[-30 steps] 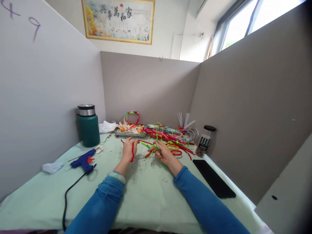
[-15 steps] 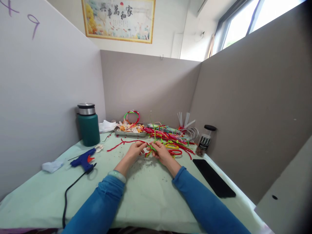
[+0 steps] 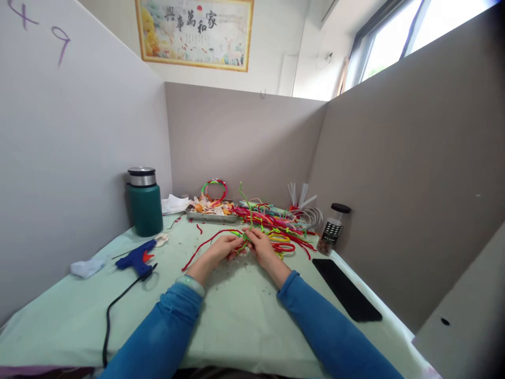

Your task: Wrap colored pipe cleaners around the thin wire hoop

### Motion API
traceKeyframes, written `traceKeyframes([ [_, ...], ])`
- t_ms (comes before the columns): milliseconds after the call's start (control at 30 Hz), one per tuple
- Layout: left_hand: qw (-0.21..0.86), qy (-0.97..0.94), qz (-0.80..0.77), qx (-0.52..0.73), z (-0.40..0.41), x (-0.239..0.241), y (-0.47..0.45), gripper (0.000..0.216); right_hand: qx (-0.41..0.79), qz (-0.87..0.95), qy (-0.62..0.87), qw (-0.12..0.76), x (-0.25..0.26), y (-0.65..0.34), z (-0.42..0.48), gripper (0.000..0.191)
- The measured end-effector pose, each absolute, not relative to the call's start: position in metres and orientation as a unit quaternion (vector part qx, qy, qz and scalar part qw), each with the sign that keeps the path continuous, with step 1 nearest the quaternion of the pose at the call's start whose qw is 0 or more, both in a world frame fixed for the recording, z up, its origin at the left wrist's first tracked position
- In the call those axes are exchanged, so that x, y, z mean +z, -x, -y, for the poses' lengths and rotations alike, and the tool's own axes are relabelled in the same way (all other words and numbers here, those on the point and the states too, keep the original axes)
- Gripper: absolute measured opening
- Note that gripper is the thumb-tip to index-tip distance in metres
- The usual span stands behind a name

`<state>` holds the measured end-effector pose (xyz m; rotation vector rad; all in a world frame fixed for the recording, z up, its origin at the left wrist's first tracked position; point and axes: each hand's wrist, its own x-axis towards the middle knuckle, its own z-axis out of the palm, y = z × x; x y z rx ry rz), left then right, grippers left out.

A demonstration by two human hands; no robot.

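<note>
My left hand (image 3: 222, 248) and my right hand (image 3: 260, 247) meet above the middle of the table, fingertips almost touching. Both are closed in a pinch on a small twisted piece of red and green pipe cleaners. From it a long red pipe cleaner (image 3: 203, 243) curves out over my left hand toward the wrist. A green pipe cleaner (image 3: 245, 198) stands up between the hands, its tip bent. My fingers hide much of the twisted part. Just beyond my right hand lie a red loop (image 3: 283, 247) and a yellow loop (image 3: 279, 238).
Behind the hands lies a heap of coloured pipe cleaners (image 3: 268, 217), beside a metal tray (image 3: 211, 216) of small pieces. At left are a green flask (image 3: 145, 210) and a blue glue gun (image 3: 136, 260) with its cord. At right stand a black-lidded jar (image 3: 332, 230) and a black slab (image 3: 347, 289).
The red pipe cleaner's free end has swung nearer, toward my left wrist; a short red bit lies where it was. The green one's tip now leans left. The hands stay together.
</note>
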<state>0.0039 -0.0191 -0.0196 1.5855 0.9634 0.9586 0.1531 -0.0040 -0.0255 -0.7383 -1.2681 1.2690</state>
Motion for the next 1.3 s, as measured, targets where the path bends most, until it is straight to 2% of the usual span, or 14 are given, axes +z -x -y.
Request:
traceKeyframes([
  [100,0.504,-0.664,-0.390,0.390,0.019,-0.019,-0.004,0.040,0.543,0.523,0.309,0.580,-0.026,-0.154,0.004,0.029],
  [300,0.485,-0.626,-0.432,0.432,0.014,-0.021,-0.003,0.034,0.534,0.566,0.324,0.539,-0.031,-0.158,-0.001,0.030],
  [467,0.445,-0.627,-0.419,0.483,0.015,-0.017,-0.004,0.032,0.492,0.576,0.363,0.542,-0.035,-0.159,-0.006,0.027],
  [700,0.407,-0.669,-0.427,0.452,0.007,-0.024,-0.005,0.034,0.494,0.548,0.385,0.554,-0.039,-0.161,-0.011,0.029],
  [767,0.360,-0.695,-0.447,0.433,0.004,-0.027,-0.005,0.029,0.500,0.545,0.384,0.552,-0.040,-0.162,-0.013,0.030],
  [900,0.196,-0.739,-0.510,0.395,0.003,-0.030,-0.003,0.014,0.506,0.546,0.377,0.550,-0.043,-0.163,-0.014,0.030],
  [1033,0.076,-0.760,-0.503,0.404,0.007,-0.028,-0.002,0.012,0.508,0.556,0.374,0.541,-0.042,-0.163,-0.013,0.028],
  [1300,0.027,-0.801,-0.423,0.423,0.011,-0.026,-0.001,0.020,0.536,0.519,0.369,0.554,-0.033,-0.162,-0.007,0.032],
])
